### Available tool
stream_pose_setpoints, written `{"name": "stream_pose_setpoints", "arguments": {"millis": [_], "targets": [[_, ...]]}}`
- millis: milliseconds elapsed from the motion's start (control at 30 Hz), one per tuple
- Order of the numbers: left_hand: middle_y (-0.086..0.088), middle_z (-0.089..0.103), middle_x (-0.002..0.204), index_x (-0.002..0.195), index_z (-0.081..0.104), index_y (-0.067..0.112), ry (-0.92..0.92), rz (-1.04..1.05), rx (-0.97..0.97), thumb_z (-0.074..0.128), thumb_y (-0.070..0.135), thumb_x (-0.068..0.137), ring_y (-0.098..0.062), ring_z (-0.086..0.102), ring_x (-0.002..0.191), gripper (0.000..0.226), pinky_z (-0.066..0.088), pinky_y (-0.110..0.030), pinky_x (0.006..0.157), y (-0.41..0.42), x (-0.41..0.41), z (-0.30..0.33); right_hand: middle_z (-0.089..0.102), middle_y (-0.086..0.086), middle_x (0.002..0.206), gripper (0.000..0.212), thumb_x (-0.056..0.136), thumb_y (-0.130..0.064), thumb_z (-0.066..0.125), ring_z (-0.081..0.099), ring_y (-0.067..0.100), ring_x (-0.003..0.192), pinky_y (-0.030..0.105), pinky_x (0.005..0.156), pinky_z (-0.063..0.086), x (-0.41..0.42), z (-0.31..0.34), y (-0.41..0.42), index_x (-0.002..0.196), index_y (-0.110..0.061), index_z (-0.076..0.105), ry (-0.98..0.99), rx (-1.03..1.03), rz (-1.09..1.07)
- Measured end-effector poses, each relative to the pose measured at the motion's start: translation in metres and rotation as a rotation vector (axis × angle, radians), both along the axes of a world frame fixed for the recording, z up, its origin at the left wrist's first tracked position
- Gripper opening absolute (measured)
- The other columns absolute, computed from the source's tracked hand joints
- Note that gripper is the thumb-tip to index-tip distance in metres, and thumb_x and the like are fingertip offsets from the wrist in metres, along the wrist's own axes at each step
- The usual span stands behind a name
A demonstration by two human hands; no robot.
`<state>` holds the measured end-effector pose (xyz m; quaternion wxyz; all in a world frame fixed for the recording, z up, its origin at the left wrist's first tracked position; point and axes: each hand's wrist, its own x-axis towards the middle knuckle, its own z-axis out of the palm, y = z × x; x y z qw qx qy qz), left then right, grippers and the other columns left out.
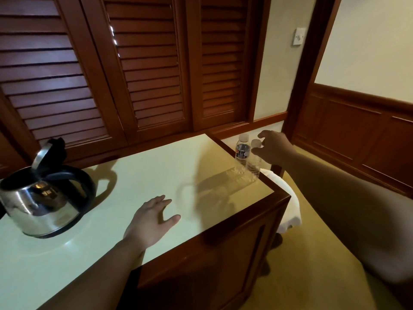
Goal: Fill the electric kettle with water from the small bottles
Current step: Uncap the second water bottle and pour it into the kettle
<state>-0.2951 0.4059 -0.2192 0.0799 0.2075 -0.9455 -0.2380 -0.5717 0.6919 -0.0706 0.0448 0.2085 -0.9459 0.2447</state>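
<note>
Here, two bottles (248,154), one kettle (42,198) (lid up) — right hand (272,148) near.

Shiny silver steel kettle (38,202) with black handle and lid trim, pale green glossy tabletop (138,175) edged in reddish-brown wood, clear plastic bottles (248,156) with white caps, one dark-labelled.

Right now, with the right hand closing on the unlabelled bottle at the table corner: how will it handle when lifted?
The unlabelled bottle looks thin, clear and ribbed, so it would probably flex under a hard squeeze. It stands narrow and upright near the table edge, touching or nearly touching the labelled bottle, so a sideways nudge from the right hand could tip either. Its fill level is unclear, so weight is uncertain.
</note>
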Motion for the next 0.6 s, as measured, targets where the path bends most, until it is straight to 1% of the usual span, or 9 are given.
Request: {"name": "stream_pose_setpoints", "arguments": {"millis": [67, 167, 233, 267, 333, 400, 467, 533, 600], "targets": [[0.019, 0.034, 0.165, 0.152, 0.049, 0.041, -0.004, 0.002, 0.008, 0.058, 0.073, 0.089, -0.007, 0.028, 0.154, 0.071, 0.028, -0.034, 0.125, 0.000, 0.000, 0.000, 0.063, 0.010, 0.135, 0.060, 0.089, -0.035, 0.078, 0.063, 0.031, 0.116, 0.040, 0.084, 0.058, 0.013, 0.001, 0.002, 0.140, -0.014, 0.055, 0.063, 0.030, -0.006], [0.019, 0.034, 0.165, 0.151, 0.050, 0.040, -0.016, -0.003, 0.018, 0.059, 0.072, 0.089, -0.008, 0.028, 0.154, 0.070, 0.027, -0.034, 0.126, 0.002, -0.001, 0.000, 0.059, 0.011, 0.140, 0.064, 0.090, -0.048, 0.072, 0.053, 0.034, 0.128, 0.048, 0.095, 0.053, 0.037, 0.000, 0.005, 0.142, -0.016, 0.054, 0.253, 0.189, -0.009], [0.016, 0.042, 0.160, 0.146, 0.055, 0.038, 0.006, 0.000, 0.044, 0.067, 0.065, 0.089, -0.008, 0.035, 0.150, 0.065, 0.030, -0.029, 0.122, 0.005, 0.000, 0.005, 0.056, 0.008, 0.143, 0.066, 0.091, -0.057, 0.066, 0.047, 0.033, 0.132, 0.050, 0.102, 0.047, 0.055, -0.002, 0.001, 0.143, -0.019, 0.053, 0.333, 0.233, 0.027], [0.015, 0.048, 0.155, 0.143, 0.059, 0.037, 0.028, 0.008, 0.066, 0.070, 0.060, 0.089, -0.008, 0.041, 0.146, 0.060, 0.033, -0.026, 0.117, 0.005, 0.001, 0.008, 0.056, 0.006, 0.143, 0.065, 0.091, -0.059, 0.064, 0.046, 0.032, 0.132, 0.049, 0.104, 0.045, 0.063, -0.002, -0.004, 0.143, -0.021, 0.053, 0.345, 0.231, 0.062], [0.016, 0.056, 0.146, 0.141, 0.060, 0.038, 0.064, 0.030, 0.090, 0.073, 0.054, 0.089, -0.009, 0.050, 0.138, 0.055, 0.039, -0.022, 0.108, 0.003, 0.008, 0.018, 0.056, 0.003, 0.142, 0.062, 0.093, -0.062, 0.060, 0.045, 0.029, 0.132, 0.049, 0.106, 0.043, 0.081, -0.006, -0.016, 0.141, -0.023, 0.054, 0.336, 0.209, 0.155], [0.016, 0.056, 0.146, 0.144, 0.056, 0.042, 0.085, 0.048, 0.089, 0.070, 0.058, 0.089, -0.008, 0.052, 0.136, 0.059, 0.041, -0.022, 0.105, -0.001, 0.021, 0.029, 0.055, 0.000, 0.144, 0.059, 0.094, -0.062, 0.056, 0.043, 0.027, 0.136, 0.050, 0.110, 0.041, 0.100, -0.013, -0.033, 0.140, -0.026, 0.054, 0.310, 0.185, 0.256], [0.016, 0.053, 0.150, 0.148, 0.051, 0.042, 0.107, 0.070, 0.084, 0.069, 0.062, 0.089, -0.010, 0.050, 0.139, 0.065, 0.042, -0.023, 0.107, -0.005, 0.038, 0.040, 0.055, -0.003, 0.145, 0.056, 0.095, -0.060, 0.056, 0.041, 0.024, 0.138, 0.049, 0.112, 0.039, 0.120, -0.026, -0.052, 0.141, -0.028, 0.054, 0.276, 0.149, 0.348], [0.012, 0.052, 0.152, 0.151, 0.050, 0.037, 0.128, 0.112, 0.078, 0.071, 0.057, 0.091, -0.013, 0.049, 0.141, 0.067, 0.041, -0.026, 0.110, -0.008, 0.058, 0.051, 0.054, -0.004, 0.144, 0.056, 0.096, -0.058, 0.056, 0.040, 0.021, 0.136, 0.045, 0.110, 0.039, 0.141, -0.040, -0.073, 0.143, -0.027, 0.054, 0.243, 0.124, 0.429], [0.007, 0.052, 0.154, 0.152, 0.050, 0.032, 0.135, 0.157, 0.068, 0.073, 0.050, 0.092, -0.015, 0.049, 0.141, 0.067, 0.039, -0.026, 0.112, -0.012, 0.082, 0.059, 0.055, -0.005, 0.144, 0.058, 0.095, -0.059, 0.056, 0.042, 0.020, 0.136, 0.045, 0.111, 0.040, 0.163, -0.056, -0.097, 0.143, -0.027, 0.054, 0.213, 0.110, 0.512]]}}
